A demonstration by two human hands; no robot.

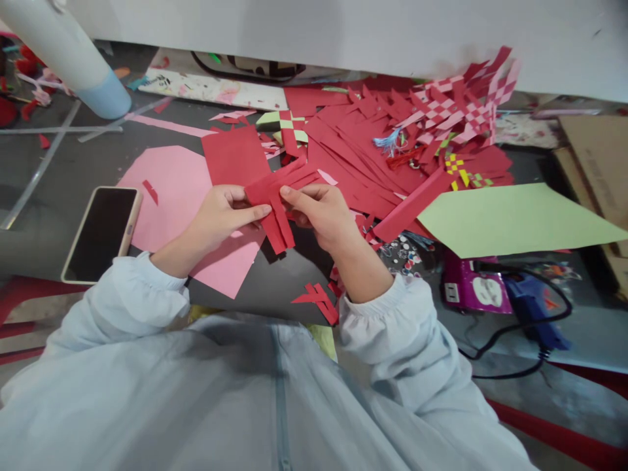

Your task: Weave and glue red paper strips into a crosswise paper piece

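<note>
Between my two hands is a piece made of red paper strips [275, 226], with strips running down and off to the upper right. My left hand [226, 212] pinches its left side, the thumb lying across the front. On the right side, my right hand [318, 212] grips it between thumb and fingers; some fingertips are hidden behind the paper. Below and behind the hands lies a large pink paper sheet [167, 170]. A red paper square [235, 156] rests partly on it, just beyond my left hand.
A phone [101, 232] lies at left, with a pale bottle [81, 65] behind it. Red cut paper [338, 150] and woven pink-red pieces [451, 108] pile up at the back. Rightward are a green sheet [510, 219], purple packet [478, 284], blue corded tool [534, 311] and cardboard [598, 163].
</note>
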